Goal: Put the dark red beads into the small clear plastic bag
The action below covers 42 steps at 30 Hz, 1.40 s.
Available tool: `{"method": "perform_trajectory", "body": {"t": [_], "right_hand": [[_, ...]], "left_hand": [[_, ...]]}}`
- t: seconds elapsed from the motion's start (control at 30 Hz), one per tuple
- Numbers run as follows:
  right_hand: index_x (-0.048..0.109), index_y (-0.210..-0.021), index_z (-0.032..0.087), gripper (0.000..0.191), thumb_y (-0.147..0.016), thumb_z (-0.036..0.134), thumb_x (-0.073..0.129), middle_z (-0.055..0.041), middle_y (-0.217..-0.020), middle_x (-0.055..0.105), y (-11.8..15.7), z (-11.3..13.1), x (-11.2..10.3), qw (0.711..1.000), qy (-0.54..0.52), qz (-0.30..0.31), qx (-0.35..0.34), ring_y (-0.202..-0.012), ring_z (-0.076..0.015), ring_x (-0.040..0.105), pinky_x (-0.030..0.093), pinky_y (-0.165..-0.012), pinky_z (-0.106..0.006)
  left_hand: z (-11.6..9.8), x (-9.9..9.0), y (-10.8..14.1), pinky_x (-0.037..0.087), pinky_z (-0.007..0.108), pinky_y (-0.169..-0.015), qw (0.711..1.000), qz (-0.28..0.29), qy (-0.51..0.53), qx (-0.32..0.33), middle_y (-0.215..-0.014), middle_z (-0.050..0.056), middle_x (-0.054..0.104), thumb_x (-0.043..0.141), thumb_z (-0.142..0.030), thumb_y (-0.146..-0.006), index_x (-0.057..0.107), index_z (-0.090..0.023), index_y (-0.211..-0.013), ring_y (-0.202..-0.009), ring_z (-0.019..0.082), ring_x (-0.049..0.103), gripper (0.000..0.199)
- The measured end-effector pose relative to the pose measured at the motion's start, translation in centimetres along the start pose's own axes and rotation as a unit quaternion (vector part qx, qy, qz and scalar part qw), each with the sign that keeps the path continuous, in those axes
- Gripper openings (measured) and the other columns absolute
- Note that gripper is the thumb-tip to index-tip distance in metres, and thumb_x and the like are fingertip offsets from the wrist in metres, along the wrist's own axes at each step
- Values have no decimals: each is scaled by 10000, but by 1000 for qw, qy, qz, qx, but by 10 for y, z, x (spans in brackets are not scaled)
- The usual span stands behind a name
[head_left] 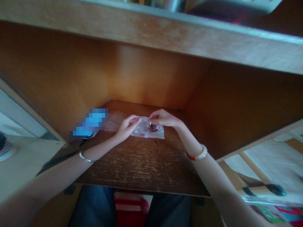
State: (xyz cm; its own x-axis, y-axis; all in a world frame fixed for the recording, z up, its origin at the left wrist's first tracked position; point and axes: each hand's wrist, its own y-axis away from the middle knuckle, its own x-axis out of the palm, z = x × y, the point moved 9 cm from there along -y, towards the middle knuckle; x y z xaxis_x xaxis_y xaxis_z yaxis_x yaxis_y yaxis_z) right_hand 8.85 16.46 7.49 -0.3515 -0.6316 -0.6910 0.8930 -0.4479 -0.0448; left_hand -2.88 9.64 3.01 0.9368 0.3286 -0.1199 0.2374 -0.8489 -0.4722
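On the wooden worktop [142, 162], beneath a wooden shelf [151, 31], a clear plastic bag [142, 130] lies toward the far side. The left hand's [128, 128] curled grip presses on its left part, the right hand's [163, 118] pinches its upper edge, and dark red contents [153, 127] show inside.

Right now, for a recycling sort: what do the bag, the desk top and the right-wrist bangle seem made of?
The bag looks like thin clear plastic film, glossy and crinkled. The desk top looks like dark wood or wood-grain laminate, streaked pale; hard to tell which. The bangle looks like polished stone or plastic, cream and orange-red.
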Motion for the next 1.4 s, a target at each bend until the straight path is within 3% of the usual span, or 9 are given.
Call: {"method": "perform_trajectory", "body": {"t": [0.17, 0.57, 0.83, 1.07, 1.4], "right_hand": [[695, -785, 123, 210, -722, 313, 632, -31, -709, 657, 0, -1, 1, 1000, -22, 7, -3, -626, -109, 543, 419, -599, -248], [696, -826, 117, 239, -758, 332, 618, -26, -711, 651, -2, 9, 7, 999, -27, -6, -24, -628, -100, 526, 399, -599, -235], [679, -844, 128, 270, -800, 382, 599, -35, -768, 656, -4, 12, 18, 998, -27, 10, -48, -678, -113, 548, 412, -634, -244], [647, -806, 124, 235, -808, 350, 584, -28, -744, 629, -9, 16, 21, 997, -10, -23, -79, -697, -121, 537, 405, -652, -252], [619, -780, 125, 268, -809, 385, 563, -25, -699, 611, -7, 16, 21, 997, 2, -15, -74, -640, -111, 520, 389, -593, -242]], "left_hand": [[-8, -3, 1, 476, 277, -692, 998, -17, -49, 34, -791, 25, 652, 602, -368, -820, 624, -180, -832, -737, 150, 598, 190], [-10, -3, 2, 480, 271, -666, 999, -13, -33, 17, -770, 24, 663, 628, -354, -803, 640, -181, -803, -719, 147, 605, 174], [-17, 0, 3, 482, 271, -725, 997, 5, -68, 44, -829, 34, 677, 589, -328, -843, 646, -177, -839, -779, 149, 615, 161], [-13, 0, 3, 485, 256, -714, 996, 8, -72, 44, -826, 32, 676, 579, -354, -851, 642, -169, -848, -772, 142, 611, 196], [-19, -3, 5, 491, 256, -719, 996, -15, -73, 49, -849, 38, 716, 596, -335, -844, 686, -169, -851, -775, 151, 644, 189]]}}
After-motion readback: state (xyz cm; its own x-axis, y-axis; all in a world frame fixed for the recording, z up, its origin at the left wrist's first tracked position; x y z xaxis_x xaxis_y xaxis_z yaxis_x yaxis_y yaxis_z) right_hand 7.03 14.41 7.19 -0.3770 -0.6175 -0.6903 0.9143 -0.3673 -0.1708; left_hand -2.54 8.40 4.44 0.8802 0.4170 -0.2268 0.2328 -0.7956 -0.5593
